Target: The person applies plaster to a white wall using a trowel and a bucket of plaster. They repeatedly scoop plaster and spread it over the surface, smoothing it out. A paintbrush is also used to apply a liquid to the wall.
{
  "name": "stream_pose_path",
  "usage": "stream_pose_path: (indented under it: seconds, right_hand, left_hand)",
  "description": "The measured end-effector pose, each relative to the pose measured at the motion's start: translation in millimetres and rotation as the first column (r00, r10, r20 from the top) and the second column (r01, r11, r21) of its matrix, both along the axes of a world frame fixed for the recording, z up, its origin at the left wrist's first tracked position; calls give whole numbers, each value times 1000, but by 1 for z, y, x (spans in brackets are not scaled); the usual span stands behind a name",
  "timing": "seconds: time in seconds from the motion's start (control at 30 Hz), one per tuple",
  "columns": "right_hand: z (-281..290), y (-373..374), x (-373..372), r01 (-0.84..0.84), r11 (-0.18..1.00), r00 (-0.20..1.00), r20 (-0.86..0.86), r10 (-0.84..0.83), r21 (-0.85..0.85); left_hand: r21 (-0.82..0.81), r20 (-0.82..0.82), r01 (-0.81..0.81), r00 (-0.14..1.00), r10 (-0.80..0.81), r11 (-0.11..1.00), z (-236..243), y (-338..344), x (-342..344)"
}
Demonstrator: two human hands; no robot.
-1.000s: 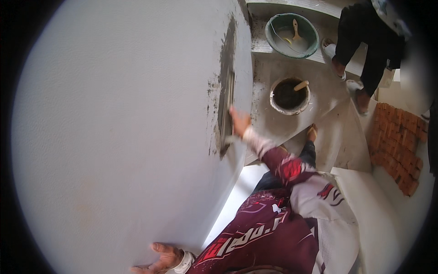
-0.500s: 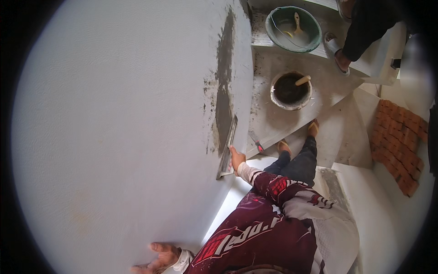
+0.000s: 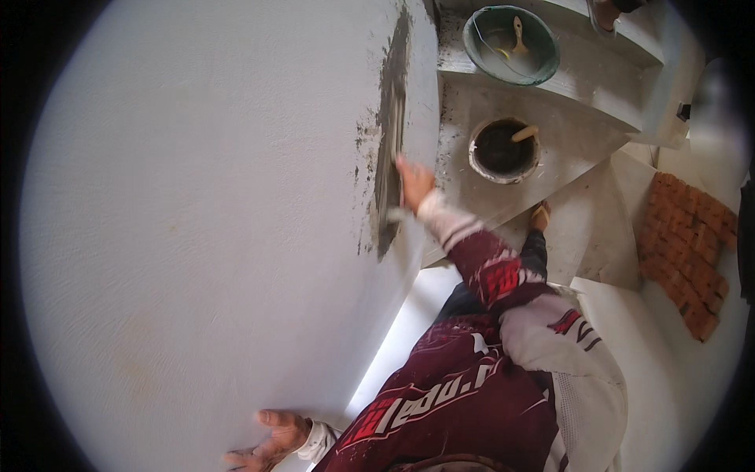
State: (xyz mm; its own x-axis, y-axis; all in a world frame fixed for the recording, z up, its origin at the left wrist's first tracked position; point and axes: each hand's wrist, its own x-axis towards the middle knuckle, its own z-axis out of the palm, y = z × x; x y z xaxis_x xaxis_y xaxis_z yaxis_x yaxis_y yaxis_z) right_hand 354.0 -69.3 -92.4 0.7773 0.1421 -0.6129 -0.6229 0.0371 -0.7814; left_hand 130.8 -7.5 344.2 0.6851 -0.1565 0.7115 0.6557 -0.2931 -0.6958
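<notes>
My right hand (image 3: 417,186) is closed round the handle of a plastering trowel (image 3: 397,130). Its long blade, smeared by motion, lies against the white wall (image 3: 197,181) along a strip of wet grey mortar (image 3: 394,67). Mortar smudges dot the wall left of the strip. Low on the left, my left hand (image 3: 275,442) rests by the wall with fingers spread and nothing in it. Right of the trowel, a whitish bucket (image 3: 474,161) of dark mortar stands on the step, a wooden handle sticking out of it.
A green bucket (image 3: 469,49) with cloudy water and a paintbrush (image 3: 519,36) stands on the higher step (image 3: 598,86). Reddish-brown bricks (image 3: 684,244) are stacked at the right. Another person's foot (image 3: 604,16) shows at the top edge.
My right hand has slid the trowel up the mortar strip, away from my body. The other person's legs have moved mostly out at the top. My right arm now covers the red-handled tool.
</notes>
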Motion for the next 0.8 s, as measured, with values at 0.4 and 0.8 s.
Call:
stream_pose_path:
  seconds: [0.4,0.8]
  right_hand:
    - [30,-8,74,-12,993,999,-40,16,117]
    - [58,-8,-2,-86,992,994,80,79,87]
  left_hand:
    - [-55,19,-207,978,208,977,4,-14,-3]
    - [-42,98,-79,992,82,996,3,-17,0]
